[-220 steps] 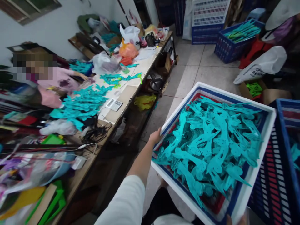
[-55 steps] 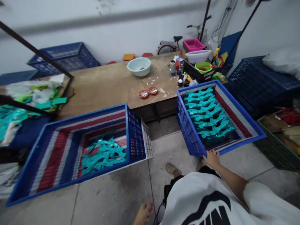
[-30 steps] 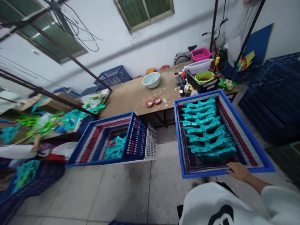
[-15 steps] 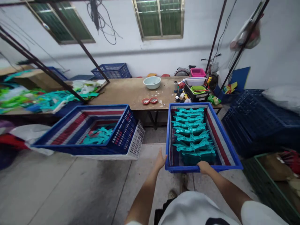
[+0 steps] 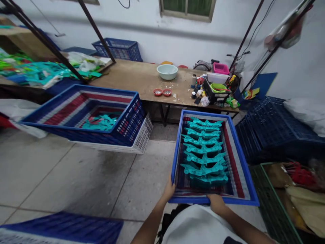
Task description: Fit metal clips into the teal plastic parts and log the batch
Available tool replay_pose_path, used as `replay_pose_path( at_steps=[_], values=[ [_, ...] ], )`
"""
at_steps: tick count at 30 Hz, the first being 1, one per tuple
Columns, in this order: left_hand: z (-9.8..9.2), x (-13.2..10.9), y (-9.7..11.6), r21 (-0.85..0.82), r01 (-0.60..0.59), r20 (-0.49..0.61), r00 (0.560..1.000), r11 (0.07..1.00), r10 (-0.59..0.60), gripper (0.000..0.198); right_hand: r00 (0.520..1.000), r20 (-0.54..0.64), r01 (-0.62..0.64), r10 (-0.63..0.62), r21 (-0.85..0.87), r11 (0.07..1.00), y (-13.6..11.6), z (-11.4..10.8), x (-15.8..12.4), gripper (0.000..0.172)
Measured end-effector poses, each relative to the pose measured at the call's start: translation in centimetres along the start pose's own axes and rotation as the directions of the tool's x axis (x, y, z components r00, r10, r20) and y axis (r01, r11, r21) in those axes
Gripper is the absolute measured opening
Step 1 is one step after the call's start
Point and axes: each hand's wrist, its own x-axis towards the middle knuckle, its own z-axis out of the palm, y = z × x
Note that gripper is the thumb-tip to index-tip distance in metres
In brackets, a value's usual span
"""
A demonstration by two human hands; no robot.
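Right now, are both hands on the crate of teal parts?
Yes, left hand and right hand grip the crate at its near rim.

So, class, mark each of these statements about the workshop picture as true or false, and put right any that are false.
1. The left hand and the right hand both grip the near rim of the blue crate. True.
2. The teal parts in that crate lie in a jumbled heap. False: they are laid in a neat row, one behind another.
3. The pale bowl stands on the wooden table. True.
4. The second blue crate, on the left, rests on a green crate. False: it rests on a white crate.
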Motion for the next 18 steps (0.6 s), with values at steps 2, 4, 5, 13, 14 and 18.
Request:
replay_pose_path(
  at_steps=[2, 4, 5, 13, 14, 18],
  values=[
    [0.0, -1.7, -1.1, 0.013, 0.041, -0.009, 0.999, 0.999, -0.041, 0.086, 0.997, 0.029, 0.068, -0.07, 0.059, 0.996, 0.4, 0.5, -1.0, 0.044],
    [0.1, -3.3, -1.9, 0.025, 0.079, -0.031, 0.996, 0.997, -0.078, 0.088, 0.99, 0.043, 0.129, -0.135, 0.116, 0.985, 1.5, 0.3, -1.5, 0.037],
    [0.2, -4.0, -2.3, 0.03, 0.096, -0.044, 0.995, 0.995, -0.095, 0.088, 0.988, 0.036, 0.146, -0.153, 0.141, 0.979, 2.4, 0.0, -1.6, 0.033],
    [1.9, -11.2, -4.3, 0.117, 0.303, -0.131, 0.949, 0.946, -0.288, 0.08, 0.689, -0.652, -0.204, 0.316, 0.244, 0.948, 18.6, -9.3, -0.3, 0.064],
    [2.3, -12.4, -4.3, 0.131, 0.332, -0.133, 0.94, 0.934, -0.315, 0.081, 0.62, -0.671, -0.26, 0.406, 0.313, 0.913, 20.9, -10.7, 0.2, 0.069],
    [3.9, -16.1, -3.8, 0.139, 0.441, -0.147, 0.895, 0.887, -0.422, 0.082, 0.71, -0.378, -0.362, 0.594, 0.528, 0.768, 27.0, -15.0, 2.5, 0.068]
  ],
)
